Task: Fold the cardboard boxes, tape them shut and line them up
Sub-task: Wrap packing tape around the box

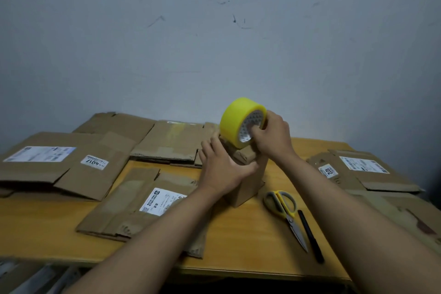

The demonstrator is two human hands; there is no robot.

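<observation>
A small folded cardboard box [248,186] stands upright at the middle of the wooden table [250,246]. My left hand [222,167] lies on its top and left side, fingers fairly straight, thumb against the front flap. My right hand [272,136] grips a yellow tape roll [236,119] with fingers in its core, holding it on edge at the box's top far end. Flattened cardboard boxes lie around: one with a white label [143,203] just left of the box, a large one [62,165] at far left, others [167,141] at the back.
Yellow-handled scissors [284,212] and a black pen [310,236] lie to the right of the box. More flattened labelled cardboard [365,169] covers the table's right end. A scuffed grey wall [214,31] rises behind the table. The table's front edge is close to me.
</observation>
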